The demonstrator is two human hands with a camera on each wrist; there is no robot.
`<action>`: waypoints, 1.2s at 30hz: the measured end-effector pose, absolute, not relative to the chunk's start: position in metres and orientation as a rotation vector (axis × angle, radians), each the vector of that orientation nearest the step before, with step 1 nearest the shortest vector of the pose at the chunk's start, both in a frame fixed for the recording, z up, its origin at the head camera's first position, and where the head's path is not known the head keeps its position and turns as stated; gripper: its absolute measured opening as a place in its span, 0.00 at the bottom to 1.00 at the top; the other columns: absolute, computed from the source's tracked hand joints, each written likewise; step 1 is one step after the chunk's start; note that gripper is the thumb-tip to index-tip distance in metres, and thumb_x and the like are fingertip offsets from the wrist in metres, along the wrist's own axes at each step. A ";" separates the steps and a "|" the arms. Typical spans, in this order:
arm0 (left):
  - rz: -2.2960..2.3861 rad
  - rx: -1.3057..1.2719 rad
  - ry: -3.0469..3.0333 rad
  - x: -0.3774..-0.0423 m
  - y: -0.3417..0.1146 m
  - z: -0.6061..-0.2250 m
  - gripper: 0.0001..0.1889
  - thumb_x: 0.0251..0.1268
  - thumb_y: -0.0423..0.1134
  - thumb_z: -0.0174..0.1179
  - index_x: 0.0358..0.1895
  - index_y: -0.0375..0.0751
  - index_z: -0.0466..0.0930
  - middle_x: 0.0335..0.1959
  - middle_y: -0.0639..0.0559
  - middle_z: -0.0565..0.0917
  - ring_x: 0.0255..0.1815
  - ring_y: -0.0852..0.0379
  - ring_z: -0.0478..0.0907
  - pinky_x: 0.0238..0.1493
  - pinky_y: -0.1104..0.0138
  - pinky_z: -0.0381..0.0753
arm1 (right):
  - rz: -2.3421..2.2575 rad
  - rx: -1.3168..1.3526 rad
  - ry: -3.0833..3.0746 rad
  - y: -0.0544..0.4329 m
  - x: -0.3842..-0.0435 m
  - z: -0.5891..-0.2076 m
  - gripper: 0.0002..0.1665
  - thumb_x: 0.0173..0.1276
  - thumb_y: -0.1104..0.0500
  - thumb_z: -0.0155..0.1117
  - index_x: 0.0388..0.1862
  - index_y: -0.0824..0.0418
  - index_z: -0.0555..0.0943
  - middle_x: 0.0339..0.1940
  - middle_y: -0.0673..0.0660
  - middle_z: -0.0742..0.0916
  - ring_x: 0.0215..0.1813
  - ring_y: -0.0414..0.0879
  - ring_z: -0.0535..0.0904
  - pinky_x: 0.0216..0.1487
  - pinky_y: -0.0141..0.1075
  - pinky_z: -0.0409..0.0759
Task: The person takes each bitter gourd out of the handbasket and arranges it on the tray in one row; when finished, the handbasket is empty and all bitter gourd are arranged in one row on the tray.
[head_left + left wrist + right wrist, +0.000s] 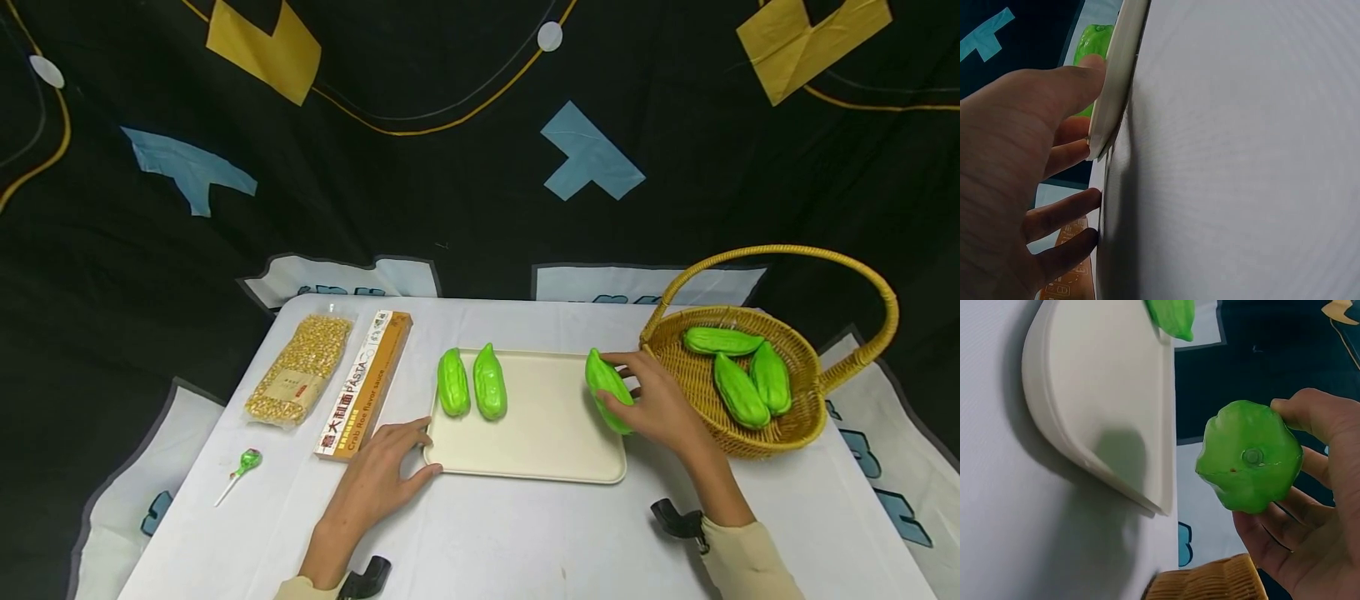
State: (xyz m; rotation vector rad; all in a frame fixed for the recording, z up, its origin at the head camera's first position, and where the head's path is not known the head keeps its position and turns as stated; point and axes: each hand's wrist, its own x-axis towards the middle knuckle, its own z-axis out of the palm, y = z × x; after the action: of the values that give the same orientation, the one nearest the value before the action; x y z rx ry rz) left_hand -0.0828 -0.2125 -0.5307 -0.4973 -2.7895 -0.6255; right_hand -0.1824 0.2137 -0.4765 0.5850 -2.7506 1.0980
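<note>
My right hand holds a bright green ridged gourd, tapered at one end, over the right end of the cream tray. In the right wrist view the gourd's blunt, lobed end faces the camera, between thumb and fingers, apart from the tray. At the tray's front left corner my left hand grips the rim, thumb on the front side and fingers at the left side; two fingers stay spread off it in the left wrist view. Two similar gourds, one beside the other, lie on the tray's left part.
Right of the tray stands a wicker basket with a tall handle and three green gourds. To the left lie a pasta box, a bag of yellow kernels and a lollipop on the white table. A dark cloth hangs behind.
</note>
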 end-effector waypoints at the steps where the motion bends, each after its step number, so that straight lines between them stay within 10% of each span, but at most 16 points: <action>1: -0.627 -0.497 -2.788 -0.083 -0.213 -0.531 0.18 0.59 0.52 0.82 0.47 0.50 0.87 0.69 0.52 0.85 0.65 0.47 0.83 0.69 0.50 0.83 | 1.103 0.586 -2.756 0.212 -0.183 -0.476 0.35 0.66 0.59 0.80 0.71 0.62 0.80 0.61 0.65 0.84 0.59 0.61 0.84 0.47 0.51 0.93; 36: -0.613 -0.475 -2.807 -0.082 -0.212 -0.532 0.19 0.60 0.53 0.81 0.48 0.51 0.87 0.70 0.52 0.84 0.66 0.49 0.82 0.69 0.52 0.83 | 1.147 0.577 -2.834 0.153 -0.195 -0.489 0.35 0.68 0.54 0.79 0.72 0.60 0.80 0.59 0.61 0.87 0.54 0.56 0.88 0.51 0.50 0.91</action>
State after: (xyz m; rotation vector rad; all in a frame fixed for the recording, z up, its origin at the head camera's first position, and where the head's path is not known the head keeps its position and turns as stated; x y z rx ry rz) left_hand -0.0822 -0.2122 -0.5316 -0.4748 -2.8066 -0.6133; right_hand -0.1951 0.1526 -0.4892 0.5770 -2.8345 1.1475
